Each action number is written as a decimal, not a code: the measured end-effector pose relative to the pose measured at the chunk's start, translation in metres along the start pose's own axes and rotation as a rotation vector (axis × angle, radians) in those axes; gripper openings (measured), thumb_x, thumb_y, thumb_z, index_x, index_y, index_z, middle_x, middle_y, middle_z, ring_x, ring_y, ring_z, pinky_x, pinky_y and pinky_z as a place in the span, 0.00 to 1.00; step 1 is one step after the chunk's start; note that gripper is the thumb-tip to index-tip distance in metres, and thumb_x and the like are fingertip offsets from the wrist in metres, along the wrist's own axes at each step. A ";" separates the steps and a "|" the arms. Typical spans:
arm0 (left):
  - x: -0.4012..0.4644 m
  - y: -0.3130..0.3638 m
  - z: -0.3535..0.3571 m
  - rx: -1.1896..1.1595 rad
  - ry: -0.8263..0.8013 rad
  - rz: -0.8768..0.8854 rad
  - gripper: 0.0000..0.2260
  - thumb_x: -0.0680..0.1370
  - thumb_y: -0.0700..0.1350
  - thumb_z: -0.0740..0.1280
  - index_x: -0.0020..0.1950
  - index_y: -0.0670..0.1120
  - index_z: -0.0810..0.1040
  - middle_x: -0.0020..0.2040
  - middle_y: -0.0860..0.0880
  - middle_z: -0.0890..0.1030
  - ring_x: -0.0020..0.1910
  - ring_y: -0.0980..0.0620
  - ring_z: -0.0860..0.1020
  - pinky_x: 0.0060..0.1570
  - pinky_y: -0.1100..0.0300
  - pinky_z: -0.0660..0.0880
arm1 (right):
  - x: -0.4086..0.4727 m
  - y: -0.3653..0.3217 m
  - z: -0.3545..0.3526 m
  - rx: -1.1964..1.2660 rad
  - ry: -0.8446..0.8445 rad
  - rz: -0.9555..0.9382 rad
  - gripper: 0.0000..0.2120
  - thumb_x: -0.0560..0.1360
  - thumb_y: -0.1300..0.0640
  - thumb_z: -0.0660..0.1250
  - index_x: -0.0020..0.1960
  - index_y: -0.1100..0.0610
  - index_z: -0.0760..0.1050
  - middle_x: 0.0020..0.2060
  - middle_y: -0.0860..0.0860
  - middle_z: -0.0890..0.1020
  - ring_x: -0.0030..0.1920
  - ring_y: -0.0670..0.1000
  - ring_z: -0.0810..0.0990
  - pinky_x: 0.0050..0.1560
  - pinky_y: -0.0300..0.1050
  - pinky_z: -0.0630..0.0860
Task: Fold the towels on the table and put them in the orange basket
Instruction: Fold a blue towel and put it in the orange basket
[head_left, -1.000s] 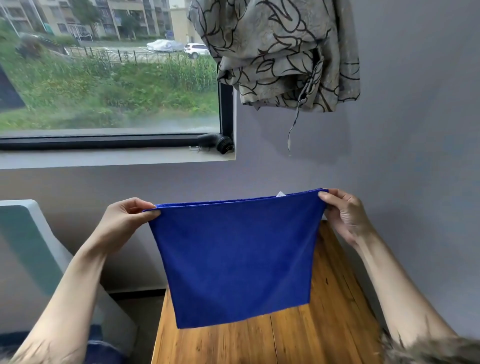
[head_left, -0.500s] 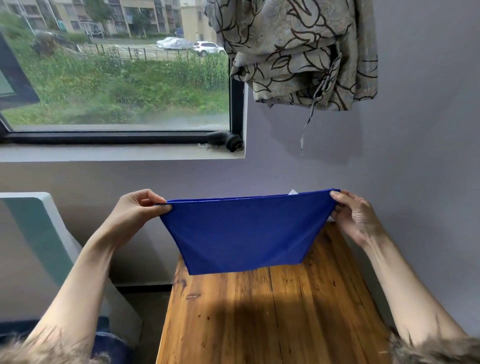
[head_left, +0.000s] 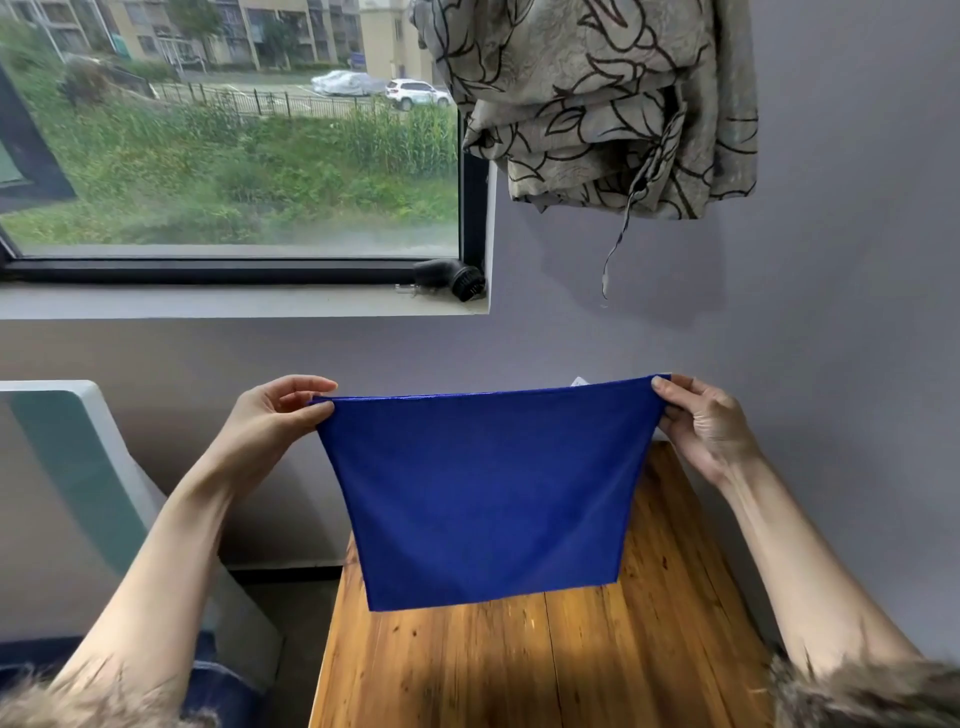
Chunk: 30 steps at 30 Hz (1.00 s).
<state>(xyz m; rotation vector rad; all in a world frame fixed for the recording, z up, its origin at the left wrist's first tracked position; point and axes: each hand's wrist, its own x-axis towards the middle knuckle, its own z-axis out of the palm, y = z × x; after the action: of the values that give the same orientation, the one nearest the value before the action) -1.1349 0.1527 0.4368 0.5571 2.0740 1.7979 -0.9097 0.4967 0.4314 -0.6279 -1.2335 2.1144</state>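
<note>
The step in hand looks like a fold in mid-air: the blue towel (head_left: 491, 493) hangs as a flat sheet between the two hands, above the near end of the wooden table (head_left: 545, 670), with its lower edge free and not resting on the boards.

The left hand (head_left: 270, 426) pinches the top left corner between thumb and fingertips, the other fingers curled loosely above the cloth. The right hand (head_left: 701, 421) pinches the top right corner the same way, fingers wrapped over the edge. Between the two grips the top hem runs nearly straight and taut; below them the sides slope inward, so the sheet narrows toward its bottom edge.

The cloth is a deep, even blue with a fine matt nap, smooth and free of creases. A small white tab, probably a label, peeks up behind the hem just inside the right-hand grip. Whether the towel is already doubled cannot be told from here.

By my judgement the next move calls for bringing the two pinched corners together, or lowering the free edge onto the table below the grips and laying the top over it, keeping the edges matched. The orange basket is not in view.
</note>
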 end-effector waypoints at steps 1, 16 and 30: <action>-0.001 -0.002 -0.001 0.099 -0.016 0.013 0.08 0.75 0.35 0.67 0.48 0.47 0.81 0.43 0.46 0.81 0.44 0.52 0.78 0.47 0.63 0.76 | 0.000 0.000 0.000 -0.012 -0.005 -0.002 0.06 0.72 0.69 0.65 0.43 0.60 0.74 0.34 0.52 0.81 0.37 0.47 0.81 0.40 0.38 0.80; 0.002 -0.022 -0.002 0.487 0.007 0.108 0.12 0.74 0.32 0.67 0.42 0.50 0.81 0.44 0.48 0.83 0.43 0.53 0.80 0.48 0.61 0.75 | 0.005 0.029 -0.016 -1.097 -0.072 -0.142 0.13 0.73 0.69 0.65 0.55 0.61 0.80 0.49 0.54 0.83 0.50 0.49 0.80 0.55 0.38 0.77; 0.059 -0.032 0.027 0.571 0.188 0.026 0.04 0.76 0.39 0.68 0.49 0.43 0.80 0.44 0.47 0.80 0.45 0.48 0.77 0.47 0.59 0.70 | 0.050 0.040 0.013 -1.344 0.167 -0.243 0.09 0.76 0.66 0.60 0.51 0.61 0.78 0.51 0.59 0.80 0.54 0.60 0.77 0.55 0.47 0.74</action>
<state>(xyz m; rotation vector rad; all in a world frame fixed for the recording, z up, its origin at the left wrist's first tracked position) -1.1749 0.2016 0.4016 0.5725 2.7361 1.2916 -0.9641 0.5084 0.3974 -1.0552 -2.3809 0.7654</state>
